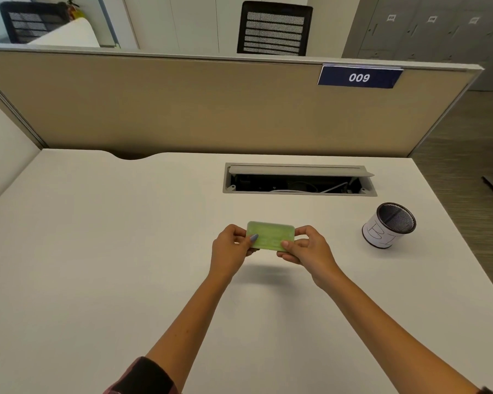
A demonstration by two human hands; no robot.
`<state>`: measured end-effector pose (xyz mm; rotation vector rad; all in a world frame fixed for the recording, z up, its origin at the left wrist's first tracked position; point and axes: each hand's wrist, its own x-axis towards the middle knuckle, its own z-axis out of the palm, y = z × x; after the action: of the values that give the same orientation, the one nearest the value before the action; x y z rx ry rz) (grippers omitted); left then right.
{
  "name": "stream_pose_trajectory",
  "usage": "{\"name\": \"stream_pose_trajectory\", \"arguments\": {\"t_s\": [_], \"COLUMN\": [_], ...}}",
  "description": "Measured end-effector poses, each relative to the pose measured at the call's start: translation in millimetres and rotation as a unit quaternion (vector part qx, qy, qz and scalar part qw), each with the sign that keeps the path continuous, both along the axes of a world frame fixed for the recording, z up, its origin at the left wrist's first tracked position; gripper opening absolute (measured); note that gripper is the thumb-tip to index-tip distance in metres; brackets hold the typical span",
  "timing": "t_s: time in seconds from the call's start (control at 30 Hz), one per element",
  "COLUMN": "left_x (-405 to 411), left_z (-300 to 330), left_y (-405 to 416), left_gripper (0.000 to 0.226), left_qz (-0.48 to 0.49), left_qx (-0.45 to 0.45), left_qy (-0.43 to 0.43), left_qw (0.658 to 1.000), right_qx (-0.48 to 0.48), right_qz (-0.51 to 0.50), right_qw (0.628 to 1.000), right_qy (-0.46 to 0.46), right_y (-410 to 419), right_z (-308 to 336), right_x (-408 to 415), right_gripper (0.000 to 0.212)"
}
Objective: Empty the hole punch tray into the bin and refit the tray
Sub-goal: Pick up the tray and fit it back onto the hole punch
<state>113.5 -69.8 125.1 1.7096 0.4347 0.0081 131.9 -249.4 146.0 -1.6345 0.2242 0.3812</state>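
Note:
A light green hole punch is held above the white desk, its flat green underside, where the tray sits, turned toward me. My left hand grips its left end, thumb on the green face. My right hand grips its right end, thumb on the lower right corner. I cannot tell whether the tray is seated or partly off. The bin, a small black mesh cup wrapped in white paper, stands upright at the right of the desk, apart from both hands.
An open cable hatch is sunk into the desk behind the hands. A beige partition with a sign reading 009 closes the far edge. The desk's right edge runs just past the bin.

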Motion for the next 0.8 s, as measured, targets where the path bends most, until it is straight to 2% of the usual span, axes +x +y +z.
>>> {"name": "stream_pose_trajectory", "arguments": {"t_s": [0.17,0.33,0.47,0.6,0.8], "left_x": [2,3,2,1,4], "left_z": [3,8,6,5,4], "left_y": [0,2,-3,-6,-3], "left_gripper": [0.021,0.020,0.017,0.016,0.015], "left_qz": [-0.038,-0.085,-0.034,0.006,0.015], "left_qx": [0.022,-0.026,-0.084,-0.164,-0.175], "left_qy": [-0.015,-0.005,0.012,0.036,0.052], "left_qw": [0.999,0.996,0.996,0.986,0.983], "right_qx": [-0.019,-0.033,-0.032,-0.010,0.013], "right_qz": [0.021,0.045,0.018,0.006,0.011], "right_qw": [0.999,0.998,0.999,1.000,1.000], "right_qy": [-0.019,-0.033,-0.033,-0.010,0.019], "right_y": [-4,-7,-2,2,4], "right_z": [-1,2,-1,-2,0], "right_x": [1,3,2,2,5], "right_gripper": [0.025,0.021,0.008,0.007,0.009]}}
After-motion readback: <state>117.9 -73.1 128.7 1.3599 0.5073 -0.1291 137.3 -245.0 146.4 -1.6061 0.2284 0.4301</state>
